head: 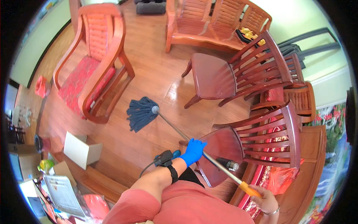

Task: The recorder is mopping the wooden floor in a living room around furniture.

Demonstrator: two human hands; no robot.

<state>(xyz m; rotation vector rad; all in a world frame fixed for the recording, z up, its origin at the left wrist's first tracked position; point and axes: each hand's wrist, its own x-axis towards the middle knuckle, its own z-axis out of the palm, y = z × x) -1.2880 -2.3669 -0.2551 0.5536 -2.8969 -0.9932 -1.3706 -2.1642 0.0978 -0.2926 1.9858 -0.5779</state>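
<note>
My left hand [194,151], in a blue glove, is closed around the metal shaft of a mop, partway along it. My bare right hand [264,198], with a bracelet at the wrist, grips the orange handle end [249,189] at the lower right. The dark blue string mop head [142,113] lies spread on the wooden floor [156,81], up and to the left of my hands. The shaft passes over the seat of a dark wooden chair [223,142], close to a black cylindrical object with a silver end [232,165].
A second dark chair [214,75] stands beyond the first. A wooden armchair with a red cushion [81,84] is at the left, and a wooden bench [201,30] at the top. An opened white carton [81,149] sits lower left; a red plastic bag [281,179] lies at right.
</note>
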